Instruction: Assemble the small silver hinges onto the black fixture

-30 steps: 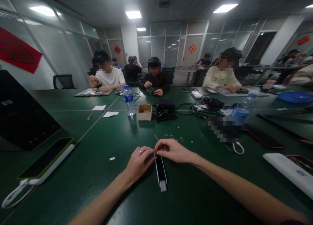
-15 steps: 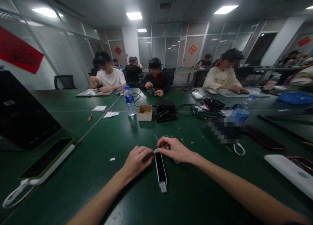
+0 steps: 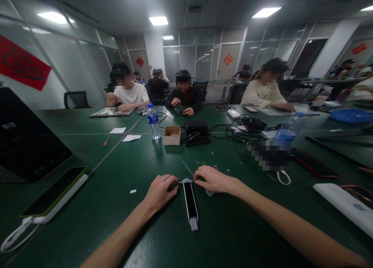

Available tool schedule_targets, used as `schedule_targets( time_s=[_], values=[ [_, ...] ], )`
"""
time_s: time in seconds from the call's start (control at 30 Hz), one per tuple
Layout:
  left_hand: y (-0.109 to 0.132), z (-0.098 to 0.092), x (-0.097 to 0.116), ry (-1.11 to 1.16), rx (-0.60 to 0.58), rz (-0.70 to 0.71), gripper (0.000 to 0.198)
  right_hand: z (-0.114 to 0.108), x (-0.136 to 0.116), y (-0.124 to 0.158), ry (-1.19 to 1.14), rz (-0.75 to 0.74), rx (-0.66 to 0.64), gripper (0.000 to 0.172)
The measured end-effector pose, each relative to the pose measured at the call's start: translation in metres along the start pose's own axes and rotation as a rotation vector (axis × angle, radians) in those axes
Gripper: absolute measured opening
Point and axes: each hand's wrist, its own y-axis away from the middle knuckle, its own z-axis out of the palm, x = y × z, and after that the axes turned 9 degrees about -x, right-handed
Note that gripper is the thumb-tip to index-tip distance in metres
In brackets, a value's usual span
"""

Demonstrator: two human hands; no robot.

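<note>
Dim room lit by ceiling panels (image 3: 159, 20); edges bend outward, far background soft.

Both hands lower now vs a sec ago. Left hand (image 3: 159, 191) curled more, fingertips down on the table at the far end of the black strip (image 3: 190, 200). Right hand (image 3: 214, 179) flattened too, no longer pinching above it. Thin silver bar (image 3: 185, 181) showing btwn the fingertips now.
</note>
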Motion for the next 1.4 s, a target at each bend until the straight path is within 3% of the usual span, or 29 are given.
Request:
schedule_targets(
  time_s=[0.57,0.93,1.4],
  values=[
    [0.0012,0.0084,-0.0077,0.05,0.024,-0.009,0.011,0.0019,0.0026,-0.0018,-0.03,-0.014,0.02,0.022],
    [-0.0003,0.0069,-0.0061,0.277,0.015,-0.035,0.018,0.0012,0.0037,-0.0028,-0.021,-0.008,0.011,0.023],
    [-0.0008,0.0016,0.0017,0.449,-0.069,-0.188,0.033,-0.0004,-0.0005,-0.0031,0.012,-0.013,-0.02,0.022]
  ],
)
